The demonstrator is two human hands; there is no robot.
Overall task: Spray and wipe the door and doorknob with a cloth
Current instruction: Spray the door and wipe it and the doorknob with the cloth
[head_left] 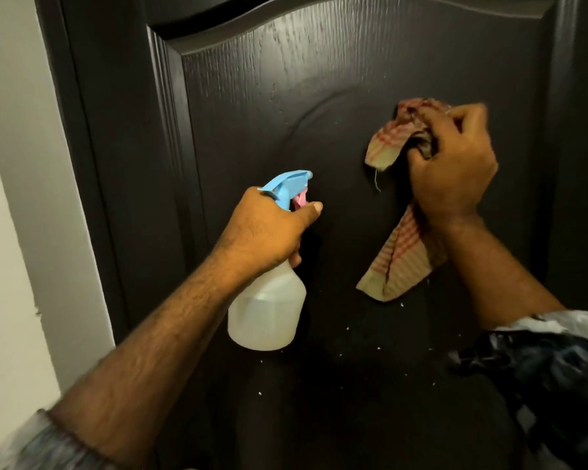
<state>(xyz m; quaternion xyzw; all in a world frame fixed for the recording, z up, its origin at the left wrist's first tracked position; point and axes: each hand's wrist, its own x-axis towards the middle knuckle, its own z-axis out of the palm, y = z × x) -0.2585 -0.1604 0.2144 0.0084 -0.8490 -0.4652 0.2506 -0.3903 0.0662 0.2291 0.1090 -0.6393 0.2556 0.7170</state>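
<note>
A dark wood-grain door (269, 106) with a raised arched panel fills the view. My left hand (262, 228) grips the neck of a translucent spray bottle (269, 310) with a blue head and pink trigger, its nozzle pointing at the door. My right hand (452, 161) is closed on a bunched beige cloth with red stripes (398, 262), pressed against the panel to the right of the bottle. A curved wet streak and small droplets show on the panel. No doorknob is visible.
A dark door frame (68, 130) runs down the left side, with a pale wall (11, 198) beyond it. Small white specks dot the lower panel. Patterned sleeves show at the bottom corners.
</note>
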